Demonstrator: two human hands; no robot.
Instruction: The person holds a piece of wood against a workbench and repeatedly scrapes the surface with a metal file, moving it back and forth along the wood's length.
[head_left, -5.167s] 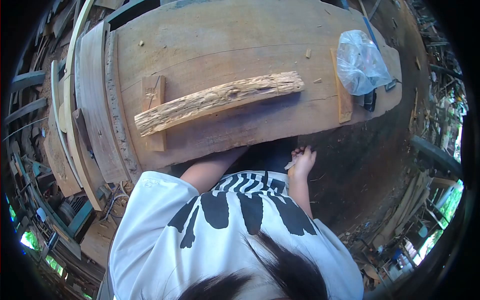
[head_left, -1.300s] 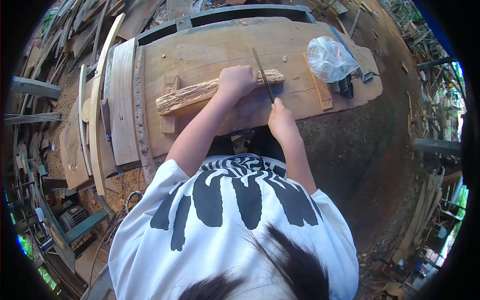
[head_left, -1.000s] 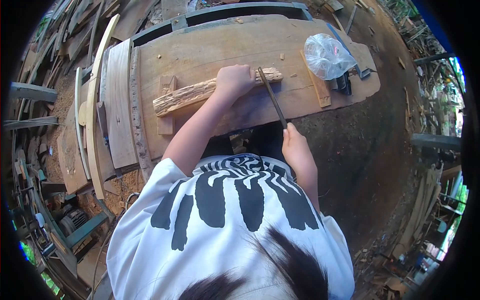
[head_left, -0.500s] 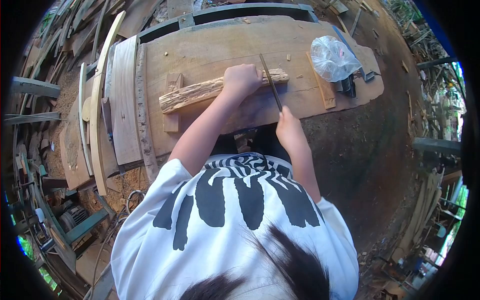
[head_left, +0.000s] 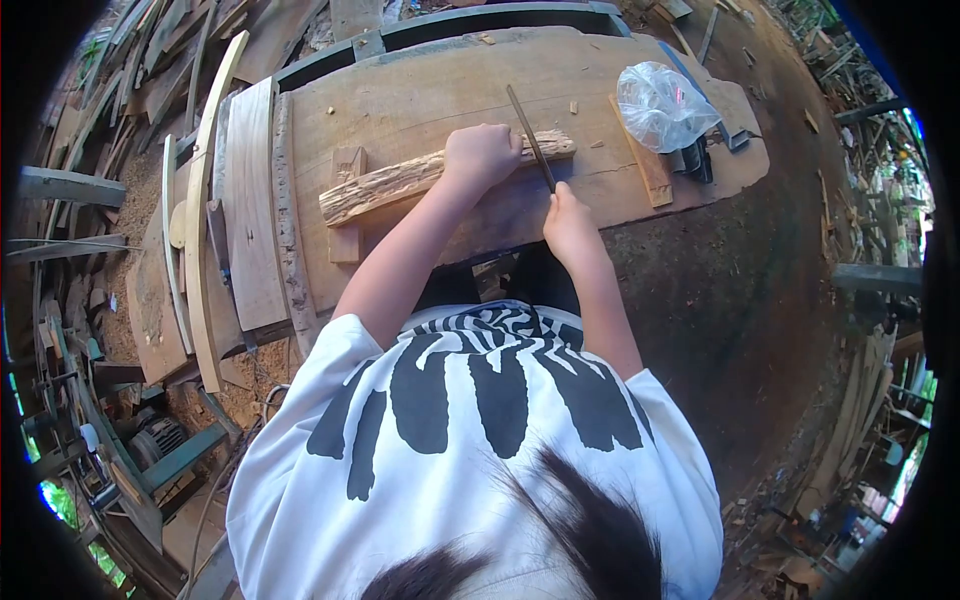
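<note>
A rough, split-faced piece of wood (head_left: 385, 188) lies at a slant on the workbench. My left hand (head_left: 482, 155) is closed over it near its right end, pressing it from above. Across that right end, just beside my left hand, lies a long, thin, dark bar that looks like a file (head_left: 528, 132). My right hand (head_left: 570, 222) grips the file's near end, close to the bench's front edge. Under the left end of the rough wood sits a flat wooden block (head_left: 346, 243).
The workbench (head_left: 420, 95) is a thick slab. On its right are a clear plastic bag (head_left: 660, 105), a dark object (head_left: 692, 162) and a short wooden strip (head_left: 645, 165). Boards (head_left: 255, 210) line the left. A motor (head_left: 155, 437) stands at lower left, with scrap wood around.
My right hand has moved forward, away from my body, and the file has slid farther across the wood. My left hand and the wood stay in nearly the same place.
</note>
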